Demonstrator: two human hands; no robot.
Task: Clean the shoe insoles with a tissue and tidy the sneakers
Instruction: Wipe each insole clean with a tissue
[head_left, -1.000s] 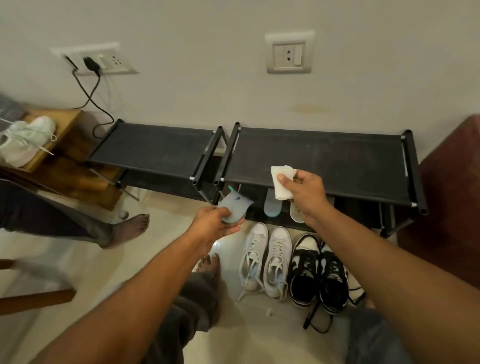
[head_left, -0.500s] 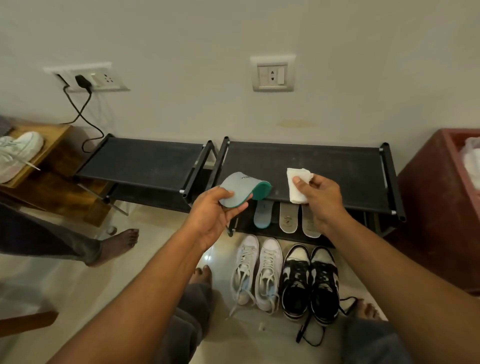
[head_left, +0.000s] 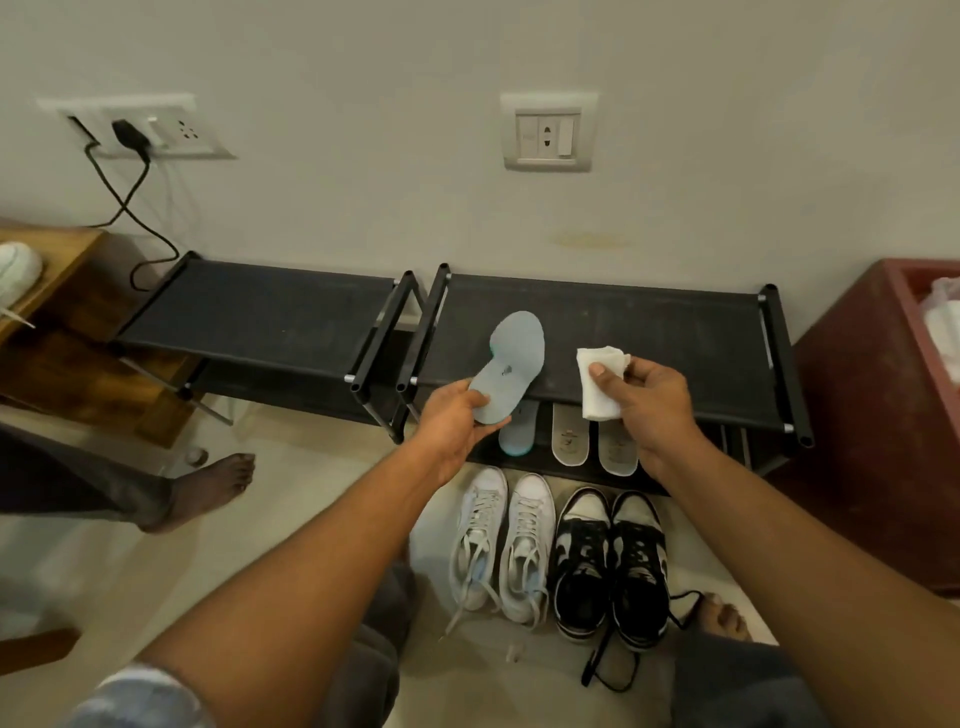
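**Q:** What has changed?
**A:** The grey insole (head_left: 511, 371), bent half a second ago, is now flat, toe pointing away.
**Q:** Nearest the viewer?
**A:** White sneakers (head_left: 501, 545) and black-and-white sneakers (head_left: 610, 566), side by side on the floor.
**Q:** The hands?
**A:** The left hand (head_left: 457, 415) pinches the insole's heel. The right hand (head_left: 649, 400) grips a folded tissue (head_left: 597, 379) just beside the insole, apart from it.
**Q:** Beyond?
**A:** Three spare insoles (head_left: 570, 434) lie on the lower shelf of the shoe rack (head_left: 675, 332). The held insole is above its top shelf.

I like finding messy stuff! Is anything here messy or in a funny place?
Yes. The black-and-white sneakers have a loose black lace trailing across the floor. Three insoles lie on the lower shelf of the shoe rack, not inside shoes.
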